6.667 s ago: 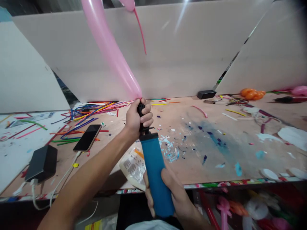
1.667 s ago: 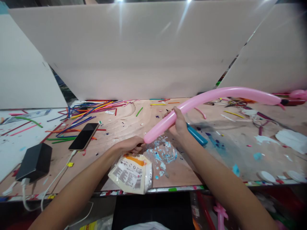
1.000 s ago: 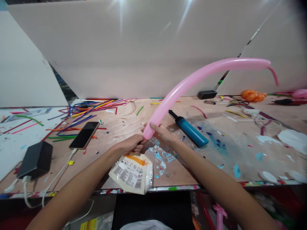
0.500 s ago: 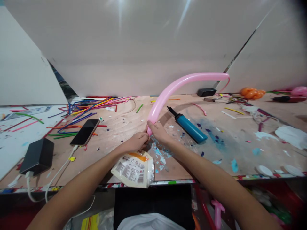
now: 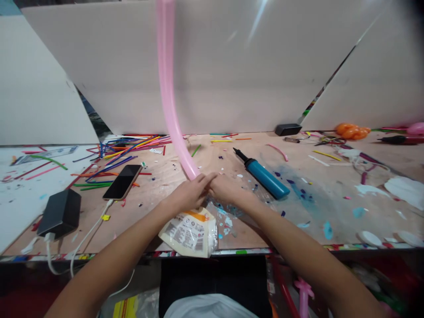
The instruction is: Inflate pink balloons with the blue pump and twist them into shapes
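A long pink balloon [image 5: 168,92] rises from my hands, bends leftward and runs out past the top of the view. Its lower end sits between the closed fingers of my left hand [image 5: 194,190]. Pressed against it is my right hand [image 5: 223,187], its fingers also closed at the balloon's end; the exact spot they pinch is hidden. Just below the hands lies a cream printed packet [image 5: 190,234] with an orange band. The blue hand pump [image 5: 265,176] rests on the table to the right, nozzle pointing up and left.
Left of the hands are a phone [image 5: 122,182] on a white cable, a dark box-shaped charger [image 5: 61,214] and a heap of uninflated balloons [image 5: 132,148]. Toward the back right lie a black box [image 5: 288,129] and an orange twisted balloon [image 5: 353,131]. A pale panel [image 5: 232,66] stands behind.
The pink balloon has swung from leaning right to standing up and leaning left. My hands have come closer together around its lower end.
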`<move>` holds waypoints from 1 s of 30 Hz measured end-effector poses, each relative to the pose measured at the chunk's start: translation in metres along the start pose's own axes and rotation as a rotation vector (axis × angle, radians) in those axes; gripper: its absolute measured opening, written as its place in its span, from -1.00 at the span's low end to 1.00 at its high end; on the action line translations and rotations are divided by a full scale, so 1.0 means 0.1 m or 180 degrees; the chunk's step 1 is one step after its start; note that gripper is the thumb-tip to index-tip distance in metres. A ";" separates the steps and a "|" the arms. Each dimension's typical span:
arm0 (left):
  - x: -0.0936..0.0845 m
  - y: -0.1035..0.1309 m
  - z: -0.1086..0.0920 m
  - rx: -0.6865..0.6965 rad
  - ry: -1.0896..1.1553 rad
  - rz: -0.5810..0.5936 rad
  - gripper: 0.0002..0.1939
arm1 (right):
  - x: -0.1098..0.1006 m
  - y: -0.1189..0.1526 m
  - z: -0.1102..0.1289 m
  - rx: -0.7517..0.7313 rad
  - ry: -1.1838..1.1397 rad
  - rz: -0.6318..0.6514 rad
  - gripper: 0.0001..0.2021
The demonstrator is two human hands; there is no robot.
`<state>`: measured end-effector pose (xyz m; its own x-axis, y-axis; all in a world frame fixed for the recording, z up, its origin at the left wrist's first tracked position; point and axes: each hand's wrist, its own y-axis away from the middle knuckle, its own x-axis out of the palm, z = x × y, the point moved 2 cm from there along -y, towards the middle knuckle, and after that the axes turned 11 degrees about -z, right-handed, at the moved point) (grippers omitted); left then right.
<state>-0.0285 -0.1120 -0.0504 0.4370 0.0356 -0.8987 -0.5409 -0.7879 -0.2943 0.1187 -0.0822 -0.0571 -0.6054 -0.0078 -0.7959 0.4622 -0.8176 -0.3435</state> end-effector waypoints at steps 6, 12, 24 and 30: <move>-0.13 -0.06 0.21 -0.0295 -0.0172 -0.0351 -0.71 | -0.28 -0.02 0.00 -0.0575 0.0347 0.0206 -0.61; -0.29 -0.08 0.18 -0.0961 0.2361 -0.0203 -0.59 | -0.46 0.00 0.01 -0.0637 0.0453 -0.0157 -0.69; -0.25 -0.09 0.18 -0.1208 0.2474 -0.0233 -0.46 | -0.31 0.02 0.16 -0.0465 0.0598 -0.0557 -0.75; -0.19 -0.06 0.23 -0.0676 0.0951 -0.0582 -0.68 | -0.24 0.06 0.23 -0.0342 0.0636 -0.0458 -0.74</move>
<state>-0.0501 -0.0936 -0.0387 0.7186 0.0315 -0.6947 -0.2881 -0.8957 -0.3386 0.1214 -0.1000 -0.0289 -0.5349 0.2266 -0.8140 0.4532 -0.7361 -0.5027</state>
